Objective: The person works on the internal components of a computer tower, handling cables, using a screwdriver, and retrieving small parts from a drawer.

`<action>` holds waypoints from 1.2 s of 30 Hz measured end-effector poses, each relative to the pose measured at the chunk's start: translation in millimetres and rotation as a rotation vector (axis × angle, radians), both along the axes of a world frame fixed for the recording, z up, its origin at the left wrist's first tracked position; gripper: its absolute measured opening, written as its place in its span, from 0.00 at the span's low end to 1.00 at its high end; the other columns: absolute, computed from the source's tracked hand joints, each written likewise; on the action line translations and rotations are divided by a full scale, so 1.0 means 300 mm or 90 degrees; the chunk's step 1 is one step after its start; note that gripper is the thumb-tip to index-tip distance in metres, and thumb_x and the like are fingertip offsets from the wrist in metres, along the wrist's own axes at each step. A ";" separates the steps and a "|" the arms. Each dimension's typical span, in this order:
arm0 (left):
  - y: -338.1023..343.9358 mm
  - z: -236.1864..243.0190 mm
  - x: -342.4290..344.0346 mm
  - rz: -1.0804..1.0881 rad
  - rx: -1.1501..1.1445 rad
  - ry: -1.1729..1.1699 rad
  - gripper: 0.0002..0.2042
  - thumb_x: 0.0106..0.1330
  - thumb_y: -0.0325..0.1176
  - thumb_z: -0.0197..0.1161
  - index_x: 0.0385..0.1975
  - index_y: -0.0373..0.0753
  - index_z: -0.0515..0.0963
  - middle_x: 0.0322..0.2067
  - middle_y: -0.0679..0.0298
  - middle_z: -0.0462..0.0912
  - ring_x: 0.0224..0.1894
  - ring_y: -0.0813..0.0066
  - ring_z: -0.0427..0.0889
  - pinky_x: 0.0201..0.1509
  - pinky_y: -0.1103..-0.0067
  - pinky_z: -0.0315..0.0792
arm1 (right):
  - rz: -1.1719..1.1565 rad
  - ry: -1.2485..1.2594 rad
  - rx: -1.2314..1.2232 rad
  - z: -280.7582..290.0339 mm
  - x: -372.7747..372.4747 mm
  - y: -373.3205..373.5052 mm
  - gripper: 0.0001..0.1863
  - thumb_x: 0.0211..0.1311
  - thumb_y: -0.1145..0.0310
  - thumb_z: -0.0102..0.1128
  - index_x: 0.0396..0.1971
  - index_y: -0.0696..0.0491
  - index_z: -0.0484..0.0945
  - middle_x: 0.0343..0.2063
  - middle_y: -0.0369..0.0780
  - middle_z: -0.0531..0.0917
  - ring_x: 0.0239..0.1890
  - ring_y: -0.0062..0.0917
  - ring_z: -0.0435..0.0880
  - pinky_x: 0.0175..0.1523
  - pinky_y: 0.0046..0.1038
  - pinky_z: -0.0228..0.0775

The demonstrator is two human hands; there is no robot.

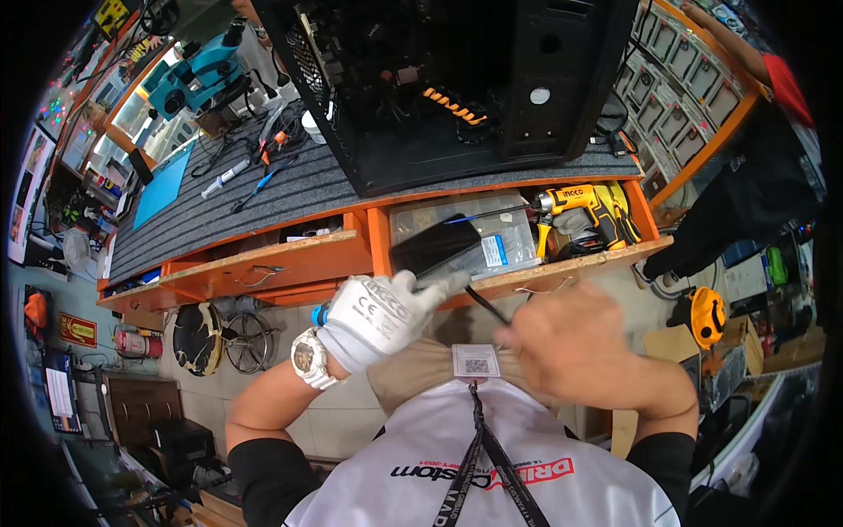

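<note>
1. My left hand (378, 312) wears a white work glove, with a pale wristwatch (309, 358) at the wrist. Its fingers are curled almost shut around a thin black strip (486, 305), probably a cable tie or a cable; I cannot tell which. The thumb and forefinger pinch it at the glove's tip.

2. My right hand (575, 338) is bare and turned knuckles-up, so I see only its back. The fingers are folded under and seem to grip the other end of the strip, but how tightly I cannot tell.

3. The strip runs slantwise between the two hands, just in front of my chest and just below the edge of the open drawer (615, 255).

4. To do this well, I judge I should keep the strip taut, hold the gloved pinch close to the working end, and let the bare fingers do the fine feeding, since the glove dulls touch.

5. Both forearms come up from below, elbows out and wrists bent inward, so the hands meet at my middle.

6. Beyond my left fingers, in the drawer, lie a black flat case (435, 244) and a clear plastic box (492, 230); beyond my right fingers lies a yellow drill (584, 206).

7. Farther off, on the counter (263, 198), stands an open black computer case (457, 88).
</note>
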State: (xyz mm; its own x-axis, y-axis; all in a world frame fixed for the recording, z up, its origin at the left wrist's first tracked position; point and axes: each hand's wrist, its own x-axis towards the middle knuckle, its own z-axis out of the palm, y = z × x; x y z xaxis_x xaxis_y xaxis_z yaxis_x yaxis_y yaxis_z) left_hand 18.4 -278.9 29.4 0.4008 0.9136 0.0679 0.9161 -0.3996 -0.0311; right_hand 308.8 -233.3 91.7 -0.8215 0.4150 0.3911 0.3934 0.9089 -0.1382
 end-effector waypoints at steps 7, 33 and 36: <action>-0.022 0.076 0.018 -0.295 0.156 -0.056 0.32 0.63 0.31 0.70 0.72 0.53 0.85 0.31 0.69 0.82 0.33 0.73 0.87 0.37 0.71 0.84 | -0.114 -0.210 -0.328 0.094 -0.028 0.364 0.11 0.79 0.60 0.66 0.43 0.53 0.85 0.30 0.46 0.88 0.35 0.43 0.91 0.46 0.47 0.80; 0.108 -0.101 0.038 -0.046 -0.022 -0.295 0.26 0.73 0.25 0.67 0.72 0.45 0.81 0.40 0.60 0.86 0.35 0.56 0.90 0.34 0.65 0.85 | 0.014 -0.191 0.143 0.073 -0.004 0.112 0.07 0.55 0.69 0.68 0.30 0.57 0.85 0.27 0.41 0.84 0.39 0.34 0.84 0.52 0.39 0.74; 0.102 -0.057 0.053 -0.039 -0.082 -0.220 0.23 0.75 0.29 0.65 0.69 0.43 0.81 0.43 0.56 0.88 0.36 0.57 0.92 0.36 0.63 0.86 | 0.072 -0.330 0.180 0.135 -0.011 0.099 0.07 0.55 0.68 0.67 0.31 0.55 0.82 0.30 0.39 0.80 0.41 0.34 0.82 0.50 0.37 0.72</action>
State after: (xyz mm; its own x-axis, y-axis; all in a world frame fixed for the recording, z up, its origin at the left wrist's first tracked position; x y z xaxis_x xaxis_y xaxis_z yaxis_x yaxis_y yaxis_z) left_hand 34.4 -248.3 12.4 0.4291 0.8982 0.0951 0.8379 -0.4352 0.3293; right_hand 305.7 -203.5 132.2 -0.9678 0.2516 0.0106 0.2432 0.9228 0.2987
